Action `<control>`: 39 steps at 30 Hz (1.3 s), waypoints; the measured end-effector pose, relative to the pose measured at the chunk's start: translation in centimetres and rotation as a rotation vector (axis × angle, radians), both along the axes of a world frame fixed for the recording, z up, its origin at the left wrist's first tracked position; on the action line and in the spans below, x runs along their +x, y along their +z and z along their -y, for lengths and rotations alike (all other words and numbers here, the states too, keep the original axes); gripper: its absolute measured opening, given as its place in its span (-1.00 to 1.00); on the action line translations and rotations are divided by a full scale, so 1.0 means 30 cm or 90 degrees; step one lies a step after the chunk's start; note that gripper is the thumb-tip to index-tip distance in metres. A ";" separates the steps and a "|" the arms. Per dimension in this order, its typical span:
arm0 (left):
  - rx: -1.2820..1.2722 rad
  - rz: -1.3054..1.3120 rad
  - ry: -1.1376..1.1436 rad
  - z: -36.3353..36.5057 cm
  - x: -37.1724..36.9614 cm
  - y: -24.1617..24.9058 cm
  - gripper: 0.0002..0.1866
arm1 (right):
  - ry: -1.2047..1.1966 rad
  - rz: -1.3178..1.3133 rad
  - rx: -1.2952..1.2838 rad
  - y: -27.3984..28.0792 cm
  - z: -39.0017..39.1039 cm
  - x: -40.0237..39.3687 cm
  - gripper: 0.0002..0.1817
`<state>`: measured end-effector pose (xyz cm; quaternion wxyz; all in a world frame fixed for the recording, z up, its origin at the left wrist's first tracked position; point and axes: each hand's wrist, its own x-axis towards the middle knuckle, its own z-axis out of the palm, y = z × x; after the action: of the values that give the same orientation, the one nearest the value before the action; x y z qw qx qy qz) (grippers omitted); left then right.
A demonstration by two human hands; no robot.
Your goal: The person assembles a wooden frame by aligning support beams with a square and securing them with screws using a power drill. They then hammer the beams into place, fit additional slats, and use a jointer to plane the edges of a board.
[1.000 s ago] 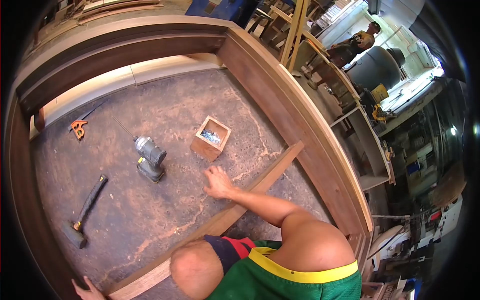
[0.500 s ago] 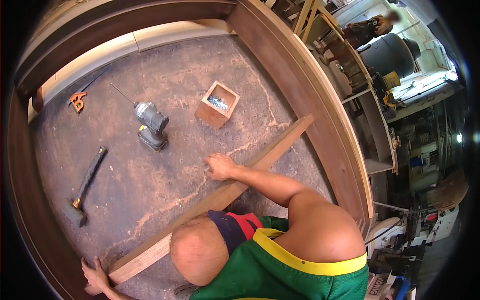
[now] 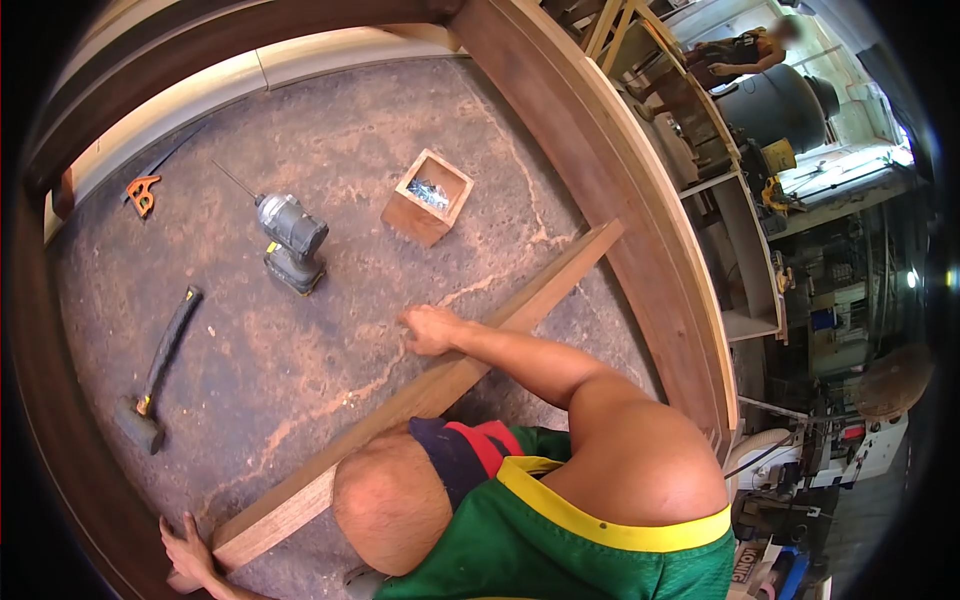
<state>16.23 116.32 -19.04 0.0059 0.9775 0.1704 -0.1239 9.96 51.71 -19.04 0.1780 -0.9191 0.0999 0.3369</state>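
A long wooden board (image 3: 400, 402) lies diagonally across the inside of a large brown wooden frame (image 3: 590, 170). My right forearm crosses over the board, and my right hand (image 3: 432, 330) rests just beyond its upper edge on the worn dark surface, fingers slightly bent and holding nothing visible. At the lower left, my left hand (image 3: 187, 552) has its fingers spread beside the board's near end, against the inner side of the frame. My bare knee (image 3: 390, 500) partly hides the board.
Inside the frame are a cordless drill (image 3: 292, 240), a hammer (image 3: 160, 375), an orange-headed square (image 3: 143, 195) and a small wooden box (image 3: 415, 215) holding metal screws. A person (image 3: 740, 58) stands far back at upper right, near a grey tank (image 3: 770, 108). Shelving and machinery line the right.
The whole view has shifted slightly, so the tools and box appear a little further left and up. Both hands keep their places by the board. The distant person's arm has moved outward.
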 end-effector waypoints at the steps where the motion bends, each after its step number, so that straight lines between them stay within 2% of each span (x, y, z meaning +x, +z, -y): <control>1: 0.001 -0.011 0.009 0.012 0.001 0.015 -0.24 | 0.000 0.001 -0.005 -0.008 0.006 -0.005 -0.36; 3: 0.003 -0.023 0.018 0.024 -0.002 0.027 -0.24 | -0.004 0.117 0.001 -0.041 0.007 -0.024 -0.52; 6: 0.017 -0.018 0.015 0.018 -0.001 0.021 -0.25 | -0.012 0.022 0.013 -0.090 0.032 -0.014 -0.41; 8: 0.013 -0.044 0.011 0.045 0.010 0.047 -0.26 | -0.009 0.046 0.004 -0.040 0.033 0.012 -0.41; 9: 0.023 0.014 -0.010 0.095 -0.002 0.094 -0.10 | -0.021 0.054 0.015 -0.030 0.010 -0.003 -0.41; 16: 0.029 -0.006 -0.006 0.099 -0.002 0.104 -0.09 | -0.057 0.064 0.055 -0.057 0.029 -0.008 -0.46; 20: 0.062 -0.006 -0.013 0.097 0.000 0.091 -0.10 | -0.057 0.063 0.050 -0.051 0.027 -0.001 -0.46; 22: 0.084 -0.001 -0.021 0.060 0.002 0.048 -0.10 | -0.049 0.045 0.041 -0.040 0.023 -0.001 -0.36; 24: 0.035 -0.006 -0.007 -0.008 -0.011 -0.016 -0.27 | -0.053 0.008 0.060 -0.040 0.040 0.019 -0.36; 26: 0.040 -0.011 -0.005 -0.002 -0.013 0.020 -0.27 | -0.065 -0.032 0.078 -0.057 0.011 -0.002 -0.36; 29: 0.020 -0.003 0.011 0.029 -0.012 0.022 -0.27 | -0.066 0.002 0.043 -0.021 0.018 0.010 -0.36; 36: 0.004 0.007 0.018 0.016 -0.013 0.014 -0.27 | -0.063 0.010 0.048 -0.087 0.022 -0.012 -0.36; 39: 0.008 -0.039 0.034 0.057 0.005 0.056 -0.26 | -0.058 0.012 0.036 -0.066 0.042 0.007 -0.36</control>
<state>16.38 114.59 -17.36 -0.0018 0.9684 0.1975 -0.1524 10.16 50.46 -21.01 0.2198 -0.9115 0.1300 0.3224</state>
